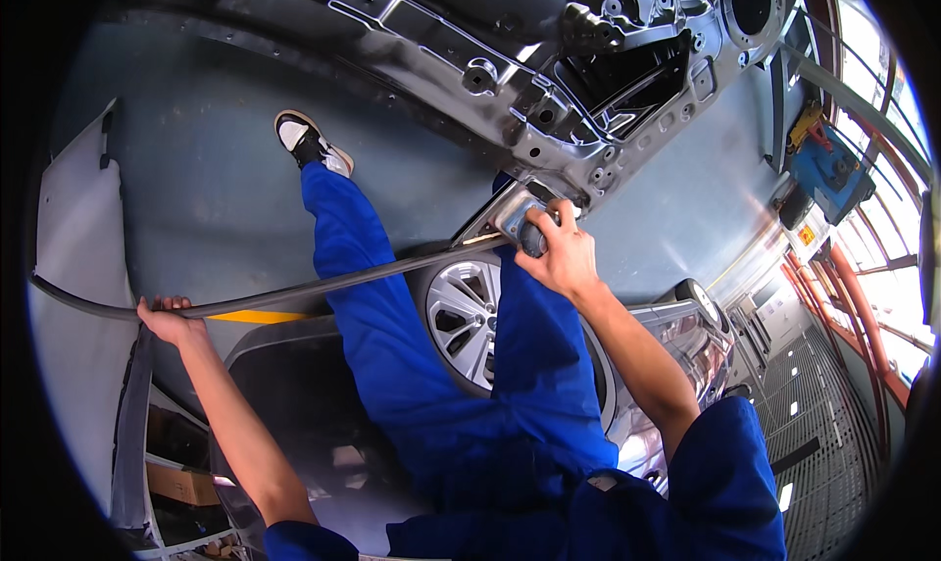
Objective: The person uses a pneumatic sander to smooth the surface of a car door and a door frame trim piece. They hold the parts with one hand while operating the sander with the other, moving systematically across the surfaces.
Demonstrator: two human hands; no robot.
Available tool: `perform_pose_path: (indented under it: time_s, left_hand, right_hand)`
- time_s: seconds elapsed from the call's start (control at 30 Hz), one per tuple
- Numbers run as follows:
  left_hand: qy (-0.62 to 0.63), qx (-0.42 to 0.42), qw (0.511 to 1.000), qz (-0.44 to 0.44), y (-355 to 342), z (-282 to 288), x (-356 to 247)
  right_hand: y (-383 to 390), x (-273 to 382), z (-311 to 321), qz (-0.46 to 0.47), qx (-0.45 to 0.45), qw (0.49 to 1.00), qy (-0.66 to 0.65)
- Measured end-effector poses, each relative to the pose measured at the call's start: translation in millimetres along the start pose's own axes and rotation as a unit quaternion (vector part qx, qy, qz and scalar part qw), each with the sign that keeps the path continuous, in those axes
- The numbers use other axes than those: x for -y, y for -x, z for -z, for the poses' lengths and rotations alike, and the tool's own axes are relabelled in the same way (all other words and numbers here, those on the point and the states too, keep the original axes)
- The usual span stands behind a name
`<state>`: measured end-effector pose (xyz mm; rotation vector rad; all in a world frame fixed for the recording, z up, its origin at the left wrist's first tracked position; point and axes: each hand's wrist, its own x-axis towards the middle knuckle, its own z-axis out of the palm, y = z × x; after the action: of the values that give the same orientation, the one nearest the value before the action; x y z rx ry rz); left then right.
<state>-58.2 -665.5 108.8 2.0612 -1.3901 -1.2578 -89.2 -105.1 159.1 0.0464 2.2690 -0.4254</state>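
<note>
A grey power sander (508,216) with a flat squarish body and a dark rounded grip is in my right hand (567,252), its fingers curled over the grip. It is held right by the lower corner of a bare dark metal car body (549,149); I cannot tell whether its pad touches the metal. A long dark hose (323,287) runs left from the sander in a shallow curve. My left hand (174,321), palm up, supports the hose with its fingers partly curled around it, and the hose's far part bends away beyond that hand.
Behind my legs stands a dark car with a silver-spoked wheel (466,316). A pale panel (83,228) stands at the left, above shelves with a cardboard box (183,485). A yellow floor stripe (260,317) lies below the hose. Blue equipment (833,169) stands far right, near windows.
</note>
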Motion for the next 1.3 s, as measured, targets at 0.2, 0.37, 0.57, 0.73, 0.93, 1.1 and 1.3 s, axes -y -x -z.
perform_pose_path:
  time_s: [0.2, 0.37, 0.57, 0.73, 0.93, 1.1, 1.3]
  left_hand:
    - [0.005, 0.008, 1.000, -0.004, 1, 0, -1]
    - [0.005, 0.011, 1.000, -0.004, -1, 1, 0]
    - [0.000, 0.006, 1.000, -0.006, 3, 1, 0]
    - [-0.005, 0.000, 1.000, -0.008, 8, -4, -2]
    - [0.005, 0.009, 1.000, -0.004, 2, -3, 1]
    - [0.005, 0.010, 1.000, -0.008, 5, -1, -3]
    - [0.006, 0.010, 1.000, -0.005, 1, 0, 1]
  right_hand:
    - [-3, 0, 2, -0.002, 0.004, 1.000, 0.007]
    - [1, 2, 0, -0.010, 0.008, 1.000, 0.010]
    - [-1, 5, 0, -0.012, -0.002, 1.000, 0.006]
    - [8, 4, -5, 0.028, 0.005, 1.000, -0.001]
    - [4, -3, 0, 0.002, -0.028, 1.000, 0.006]
    - [-20, 2, 12, 0.042, -0.056, 0.998, 0.009]
    - [-52, 38, 19, 0.119, -0.062, 0.991, -0.025]
